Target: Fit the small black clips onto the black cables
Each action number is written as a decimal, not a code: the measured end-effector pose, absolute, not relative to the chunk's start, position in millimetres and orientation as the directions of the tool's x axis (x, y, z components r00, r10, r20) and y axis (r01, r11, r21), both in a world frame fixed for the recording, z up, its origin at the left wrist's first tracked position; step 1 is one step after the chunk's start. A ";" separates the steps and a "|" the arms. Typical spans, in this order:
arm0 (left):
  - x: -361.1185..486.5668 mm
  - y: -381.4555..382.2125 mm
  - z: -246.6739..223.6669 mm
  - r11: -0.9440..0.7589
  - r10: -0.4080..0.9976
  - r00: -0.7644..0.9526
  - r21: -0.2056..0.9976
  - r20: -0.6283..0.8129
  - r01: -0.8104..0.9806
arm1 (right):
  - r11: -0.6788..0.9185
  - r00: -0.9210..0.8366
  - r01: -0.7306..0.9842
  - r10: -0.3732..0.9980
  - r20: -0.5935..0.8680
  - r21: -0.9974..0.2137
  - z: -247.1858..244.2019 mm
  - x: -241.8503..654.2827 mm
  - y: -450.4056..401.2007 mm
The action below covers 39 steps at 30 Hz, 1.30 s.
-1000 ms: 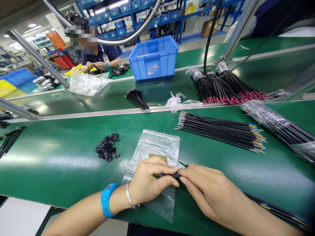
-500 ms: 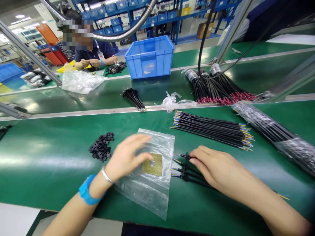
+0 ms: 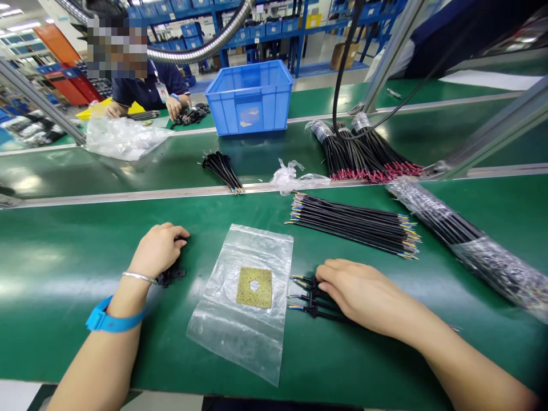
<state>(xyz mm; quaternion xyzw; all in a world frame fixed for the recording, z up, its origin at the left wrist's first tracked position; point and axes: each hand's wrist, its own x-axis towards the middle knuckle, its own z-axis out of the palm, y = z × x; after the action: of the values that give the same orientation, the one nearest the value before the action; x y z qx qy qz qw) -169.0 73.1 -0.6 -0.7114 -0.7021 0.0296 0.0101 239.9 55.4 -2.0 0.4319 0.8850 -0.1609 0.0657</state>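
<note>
My left hand is over the pile of small black plastic parts, its fingers closed at the pile's top; what they pinch is too small to name. On the right, my right hand has its fingers closed on the black cables, near their fitted black pieces and bared wire ends. Between my hands lies a clear plastic bag with a square yellowish pad on it, which has a round hole. Behind my right hand a row of black cables lies flat.
A blue bin stands beyond the metal rail. Bundles with red ends and a wrapped cable bundle lie at the right. Crumpled plastic and a small cable bunch are near the rail. A person works across the bench.
My left hand has moved left from over the bag to the black parts, and its fingers have closed. My right hand stays at the cables. The person's hands across the bench have moved apart.
</note>
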 end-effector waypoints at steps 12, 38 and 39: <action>-143.2 64.6 12.8 0.116 0.979 -0.140 0.157 0.150 0.981 | 0.502 -0.519 0.854 0.802 -0.295 -0.137 5.9 254.2 61.1; -72.8 40.4 -5.9 0.338 0.934 0.162 0.935 -0.319 -0.107 | 0.465 -0.460 0.884 0.884 0.084 -0.056 -30.1 263.8 101.7; -72.4 40.2 -7.2 0.345 0.930 0.178 0.932 -0.322 -0.115 | 0.474 -0.469 0.878 0.879 0.082 -0.058 -29.1 262.4 100.0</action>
<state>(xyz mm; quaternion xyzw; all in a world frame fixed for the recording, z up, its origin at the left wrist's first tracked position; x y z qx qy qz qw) -72.4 40.2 -7.2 -0.4079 -0.4996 -0.4016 -0.6502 262.4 100.0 -29.1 0.5126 0.8572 -0.0038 -0.0503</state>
